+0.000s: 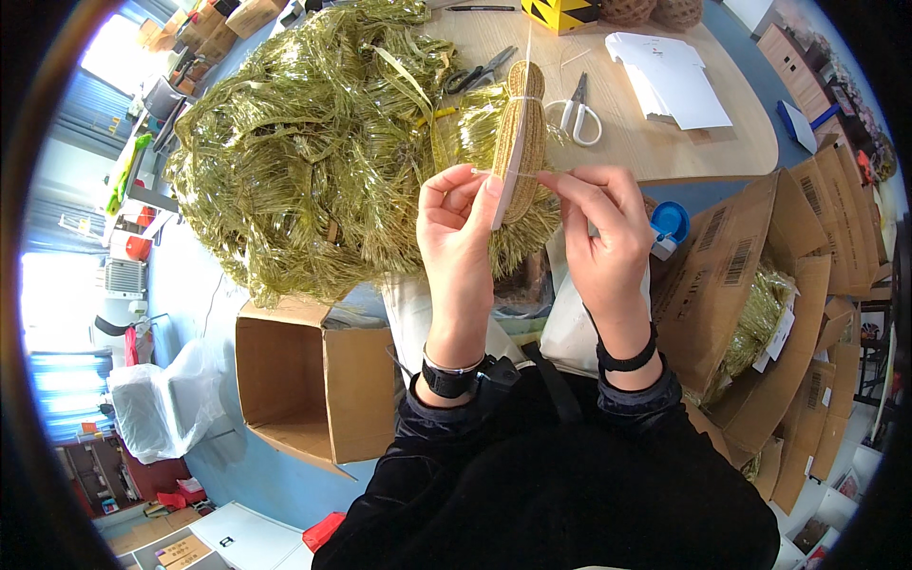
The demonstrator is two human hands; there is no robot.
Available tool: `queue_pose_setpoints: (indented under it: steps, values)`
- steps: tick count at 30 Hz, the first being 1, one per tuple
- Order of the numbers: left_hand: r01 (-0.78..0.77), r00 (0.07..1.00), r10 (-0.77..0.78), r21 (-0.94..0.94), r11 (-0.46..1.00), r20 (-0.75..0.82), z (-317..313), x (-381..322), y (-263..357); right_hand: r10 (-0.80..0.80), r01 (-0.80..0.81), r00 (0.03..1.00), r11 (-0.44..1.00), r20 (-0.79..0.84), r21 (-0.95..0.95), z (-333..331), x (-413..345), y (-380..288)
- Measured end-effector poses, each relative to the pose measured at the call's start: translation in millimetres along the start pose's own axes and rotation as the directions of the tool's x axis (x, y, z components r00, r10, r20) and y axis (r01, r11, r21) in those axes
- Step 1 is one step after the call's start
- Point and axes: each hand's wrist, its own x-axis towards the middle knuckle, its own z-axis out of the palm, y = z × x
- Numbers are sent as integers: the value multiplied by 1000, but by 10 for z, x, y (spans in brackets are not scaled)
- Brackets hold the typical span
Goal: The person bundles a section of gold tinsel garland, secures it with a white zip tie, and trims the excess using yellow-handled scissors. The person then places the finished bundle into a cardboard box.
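A long flat bundle of braided gold trim (529,142) stands upright between my hands, with a pale strip along its side and a white tie around its upper part. My left hand (456,221) pinches the end of a thin white tie at the bundle's left edge, thumb against the pale strip. On the other side, my right hand (602,221) holds the same tie between thumb and forefinger. Behind the bundle lies shiny gold-green tinsel fringe (313,157), heaped over the left part of the table. White-handled scissors (586,121) and black scissors (470,77) lie beyond my hands.
White cards (670,85) are stacked on the wooden table (741,135), near a yellow-and-black box (559,16). An open cardboard box (360,392) is at the lower left. At right, a carton (719,249) holds more tinsel. A blue tape roll (670,219) sits by the table edge.
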Motion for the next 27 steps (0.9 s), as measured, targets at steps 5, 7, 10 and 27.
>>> queue_pose_setpoints:
  steps: [5, 7, 10, 27]
  values:
    - [5, 1000, -5, 0, 1000, 14, 11, -13, 1, 16, -17, 1000, 1000, -7, -21, -9, 4, 8]
    - [6, 1000, -6, -12, 1000, 16, 15, -13, 0, 5, -5, 1000, 1000, -2, -29, -18, 6, 11]
    - [-2, 1000, 2, 3, 1000, 12, 19, -7, 2, 3, -2, 1000, 999, 19, -34, -32, 2, 0]
    - [-122, 976, 41, 381, 916, 214, 107, -88, 202, 543, -629, 767, 529, 342, 570, -113, 2, 284]
